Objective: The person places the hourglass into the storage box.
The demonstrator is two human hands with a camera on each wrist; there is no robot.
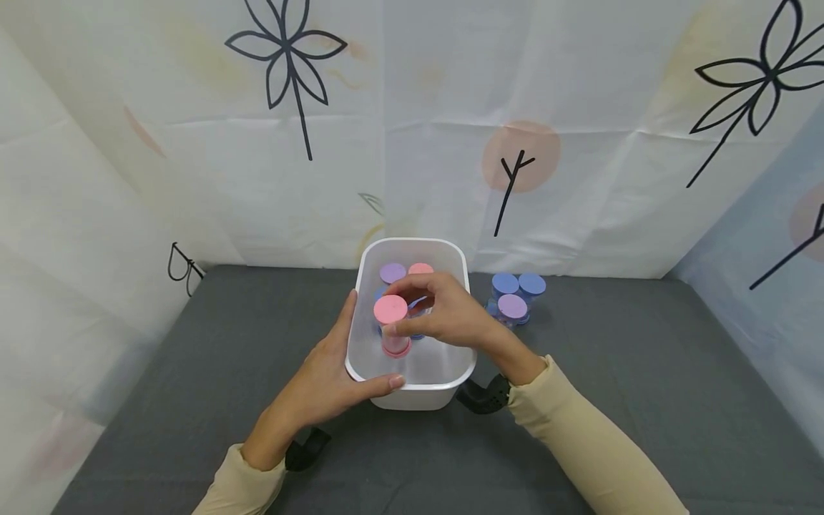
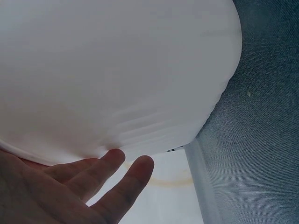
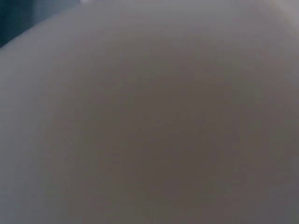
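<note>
My right hand [image 1: 444, 311] is above the white plastic bin [image 1: 444, 368] and pinches a small clear cylinder with pink round ends [image 1: 390, 309] between thumb and fingers. The cylinder stands roughly upright inside the bin's walls; whether its base touches the floor, I cannot tell. Behind it in the bin are a purple-topped piece [image 1: 393, 272] and a pink-topped piece [image 1: 421, 268], with blue parts half hidden by the hand. At the bin's near left corner rests my left hand [image 1: 328, 375], its thumb along the front rim. In the left wrist view its extended fingers [image 2: 133, 179] touch the outer wall.
Right of the bin, two blue-topped pieces [image 1: 531, 284] and a purple-topped piece [image 1: 512, 307] stand close together on the dark grey cloth [image 1: 611, 393]. A patterned white curtain [image 1: 431, 164] hangs behind the table. The right wrist view is mostly a blur.
</note>
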